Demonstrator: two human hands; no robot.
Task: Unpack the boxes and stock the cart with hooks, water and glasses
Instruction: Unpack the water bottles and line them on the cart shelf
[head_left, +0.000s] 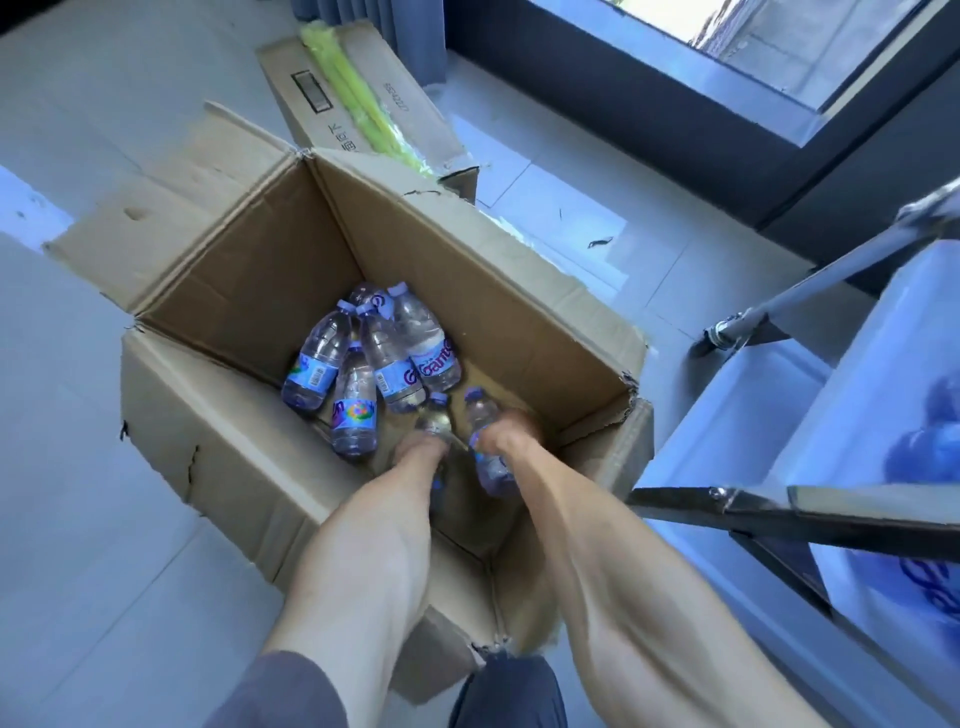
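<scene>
The right hand (511, 428) has its grip wrapped around a water bottle (485, 447), cap pointing away from the person; the left hand (418, 447) grips a second bottle (435, 415) just beside it — both low inside the open cardboard box (218, 431) on the floor (78, 519); five more loose bottles (374, 358) lie heaped toward the far corner; beyond stands a flatter box (410, 111) with yellow-green strips (358, 88) on it; the cart (810, 506) — metal frame, pale shelves — stands at the right.
</scene>
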